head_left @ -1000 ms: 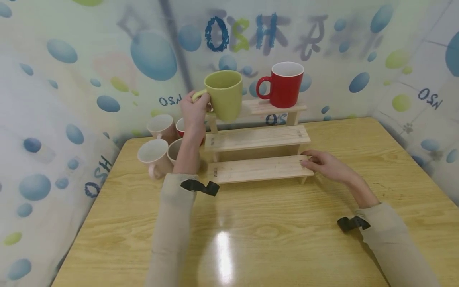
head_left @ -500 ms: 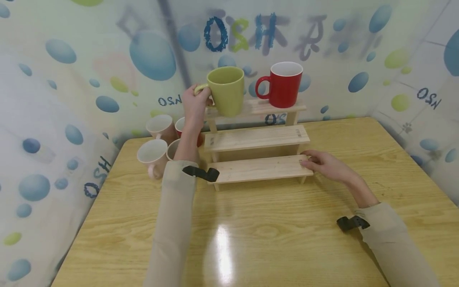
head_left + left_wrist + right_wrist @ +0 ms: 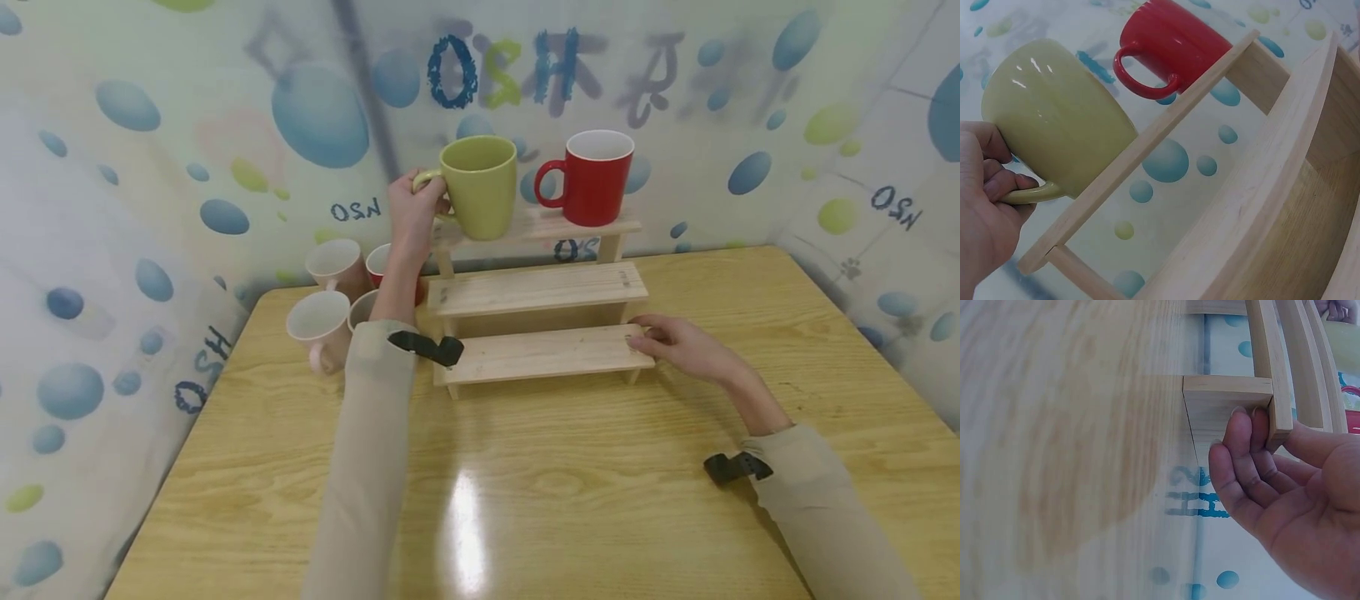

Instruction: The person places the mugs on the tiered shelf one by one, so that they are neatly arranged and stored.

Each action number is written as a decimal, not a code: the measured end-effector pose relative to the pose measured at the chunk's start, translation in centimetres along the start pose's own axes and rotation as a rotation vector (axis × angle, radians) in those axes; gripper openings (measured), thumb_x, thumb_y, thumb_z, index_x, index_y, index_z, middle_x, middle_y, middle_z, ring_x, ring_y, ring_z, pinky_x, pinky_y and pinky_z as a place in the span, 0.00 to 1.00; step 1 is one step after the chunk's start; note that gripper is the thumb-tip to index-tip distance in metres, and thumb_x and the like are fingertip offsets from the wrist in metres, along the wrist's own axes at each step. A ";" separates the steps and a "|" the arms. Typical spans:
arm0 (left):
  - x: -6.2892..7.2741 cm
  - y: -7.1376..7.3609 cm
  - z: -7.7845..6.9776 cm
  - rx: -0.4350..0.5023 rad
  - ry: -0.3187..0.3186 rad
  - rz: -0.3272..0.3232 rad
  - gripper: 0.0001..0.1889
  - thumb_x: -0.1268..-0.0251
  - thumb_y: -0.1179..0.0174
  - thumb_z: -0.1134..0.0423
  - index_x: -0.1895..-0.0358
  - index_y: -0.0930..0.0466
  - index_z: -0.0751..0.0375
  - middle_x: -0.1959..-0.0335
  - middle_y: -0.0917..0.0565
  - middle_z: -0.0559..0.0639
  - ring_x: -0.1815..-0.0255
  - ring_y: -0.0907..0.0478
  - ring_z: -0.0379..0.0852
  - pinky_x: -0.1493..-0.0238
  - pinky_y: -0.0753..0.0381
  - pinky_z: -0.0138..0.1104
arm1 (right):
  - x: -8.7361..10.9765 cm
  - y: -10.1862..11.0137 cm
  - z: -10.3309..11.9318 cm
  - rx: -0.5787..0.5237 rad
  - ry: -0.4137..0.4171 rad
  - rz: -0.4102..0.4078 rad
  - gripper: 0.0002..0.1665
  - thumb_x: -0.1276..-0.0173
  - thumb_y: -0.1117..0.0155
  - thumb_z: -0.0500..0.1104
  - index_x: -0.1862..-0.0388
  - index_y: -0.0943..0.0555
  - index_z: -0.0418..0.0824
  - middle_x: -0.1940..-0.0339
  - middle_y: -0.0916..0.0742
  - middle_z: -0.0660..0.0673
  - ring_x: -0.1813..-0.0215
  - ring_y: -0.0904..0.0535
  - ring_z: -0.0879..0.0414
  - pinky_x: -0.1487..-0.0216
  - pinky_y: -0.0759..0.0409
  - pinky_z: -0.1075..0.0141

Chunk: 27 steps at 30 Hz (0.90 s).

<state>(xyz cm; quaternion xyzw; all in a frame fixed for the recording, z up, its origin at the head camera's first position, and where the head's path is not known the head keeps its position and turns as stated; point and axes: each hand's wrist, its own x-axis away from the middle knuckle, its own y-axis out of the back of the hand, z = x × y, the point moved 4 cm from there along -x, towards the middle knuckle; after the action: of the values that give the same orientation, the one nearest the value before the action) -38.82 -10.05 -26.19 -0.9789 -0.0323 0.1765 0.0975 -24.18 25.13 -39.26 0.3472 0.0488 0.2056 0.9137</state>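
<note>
One green mug (image 3: 483,192) shifted right; four mugs (image 3: 318,323) stand on one table (image 3: 585,483).

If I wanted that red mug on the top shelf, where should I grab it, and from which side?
I'd take the red mug by its handle, coming from the front left. The mug stands upright, and the looped handle juts left, with a gap before the green mug, which probably leaves room for the grip.
</note>
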 end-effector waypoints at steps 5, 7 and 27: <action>-0.3 -0.1 0.1 0.003 0.000 -0.002 0.16 0.37 0.48 0.76 0.80 0.37 0.56 0.82 0.36 0.45 0.78 0.32 0.41 0.68 0.27 0.32 | 0.0 0.0 0.0 0.005 -0.004 -0.005 0.30 0.20 0.46 0.45 0.30 0.34 0.24 0.55 0.15 0.38 0.58 0.23 0.50 0.58 0.23 0.57; -0.4 -0.2 0.2 0.007 -0.003 0.000 0.16 0.36 0.48 0.76 0.80 0.37 0.56 0.81 0.37 0.45 0.78 0.33 0.40 0.69 0.28 0.31 | 0.0 -0.1 0.0 0.001 -0.007 -0.003 0.30 0.20 0.46 0.45 0.30 0.35 0.24 0.57 0.16 0.39 0.60 0.24 0.50 0.60 0.24 0.59; 0.4 0.6 -0.8 -0.150 -0.055 0.040 0.07 0.35 0.45 0.73 0.65 0.30 0.56 0.66 0.27 0.48 0.61 0.26 0.46 0.50 0.26 0.39 | 0.0 -0.2 0.0 0.004 -0.004 -0.010 0.30 0.20 0.46 0.45 0.31 0.34 0.24 0.55 0.16 0.39 0.59 0.24 0.50 0.59 0.23 0.59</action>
<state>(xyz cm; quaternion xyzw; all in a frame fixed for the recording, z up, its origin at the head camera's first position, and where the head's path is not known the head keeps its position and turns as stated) -38.18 -10.71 -25.67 -0.9788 -0.0283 0.2021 0.0194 -24.10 25.07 -39.39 0.3493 0.0492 0.2001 0.9141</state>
